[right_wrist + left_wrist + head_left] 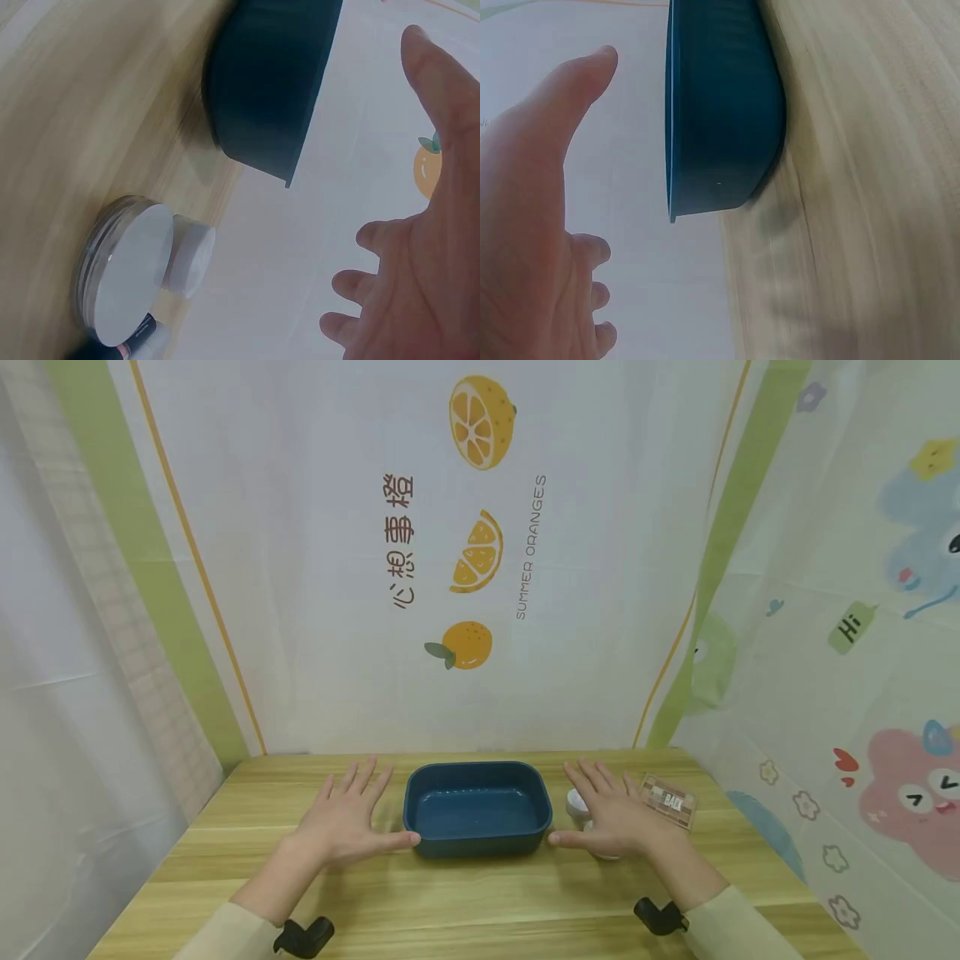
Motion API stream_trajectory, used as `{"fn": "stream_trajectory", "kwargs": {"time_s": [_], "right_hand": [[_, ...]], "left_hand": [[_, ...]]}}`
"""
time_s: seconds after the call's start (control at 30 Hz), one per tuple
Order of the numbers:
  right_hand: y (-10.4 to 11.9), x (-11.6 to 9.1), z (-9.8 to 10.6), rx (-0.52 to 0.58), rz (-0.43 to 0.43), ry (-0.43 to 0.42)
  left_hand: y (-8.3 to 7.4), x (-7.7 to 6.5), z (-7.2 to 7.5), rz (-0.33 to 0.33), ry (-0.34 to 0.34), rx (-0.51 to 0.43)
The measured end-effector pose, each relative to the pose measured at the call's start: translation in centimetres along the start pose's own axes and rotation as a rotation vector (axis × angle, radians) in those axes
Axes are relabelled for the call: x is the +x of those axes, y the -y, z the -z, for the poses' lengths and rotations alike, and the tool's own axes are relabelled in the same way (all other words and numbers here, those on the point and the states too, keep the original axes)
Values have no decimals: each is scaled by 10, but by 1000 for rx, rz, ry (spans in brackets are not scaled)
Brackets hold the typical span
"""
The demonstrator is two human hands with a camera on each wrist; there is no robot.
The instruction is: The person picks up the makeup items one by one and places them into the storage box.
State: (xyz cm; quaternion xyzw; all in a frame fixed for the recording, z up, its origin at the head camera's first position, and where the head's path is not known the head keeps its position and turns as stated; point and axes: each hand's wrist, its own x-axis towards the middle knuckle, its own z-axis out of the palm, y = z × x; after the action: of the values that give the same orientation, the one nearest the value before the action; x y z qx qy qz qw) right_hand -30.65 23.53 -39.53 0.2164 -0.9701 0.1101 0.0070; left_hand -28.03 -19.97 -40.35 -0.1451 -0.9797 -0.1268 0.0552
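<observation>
A dark blue rectangular basin [480, 814] stands upright on the wooden table, its inside bare. To its left my left hand [345, 818] hovers with fingers spread and straight. The left wrist view shows this hand [532, 202] apart from the basin's wall [724, 105], holding nothing. On the other side my right hand [611, 822] is likewise spread in the air, and the right wrist view has a gap between it [427, 232] and the basin [270, 82]. Below the right hand are a round clear-sided container with a white top [135, 274] and a small white jar [192, 256].
A brown checked flat box marked BACK [669, 802] lies at the table's right. Part of a dark item with a pale end [142, 339] shows beside the round container. A printed curtain [315, 610] hangs behind the wooden table [480, 910], with more cloth along both sides.
</observation>
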Motion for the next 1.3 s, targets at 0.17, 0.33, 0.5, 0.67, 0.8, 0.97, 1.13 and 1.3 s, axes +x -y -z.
{"fn": "stream_trajectory", "kwargs": {"time_s": [0.17,0.33,0.5,0.67,0.8,0.97,1.13,1.3], "right_hand": [[0,-1,3,-9,-8,4],[-2,-1,2,-20,0,-16],[-5,0,-4,-37,8,-37],[-8,0,-6,-28,3,-45],[-9,-1,-8,-8,6,-46],[-14,-4,-10,5,1,-69],[-17,-8,-9,8,-11,-83],[-19,-11,-3,8,-17,-94]], "left_hand": [[-2,2,2,-2,8,-9],[-4,6,0,-7,23,-42],[-8,13,-9,-17,27,-68],[-15,23,-23,-17,33,-92],[-20,33,-34,2,41,-98],[-29,44,-42,23,46,-81],[-34,49,-46,27,52,-64],[-34,50,-52,53,85,-54]]}}
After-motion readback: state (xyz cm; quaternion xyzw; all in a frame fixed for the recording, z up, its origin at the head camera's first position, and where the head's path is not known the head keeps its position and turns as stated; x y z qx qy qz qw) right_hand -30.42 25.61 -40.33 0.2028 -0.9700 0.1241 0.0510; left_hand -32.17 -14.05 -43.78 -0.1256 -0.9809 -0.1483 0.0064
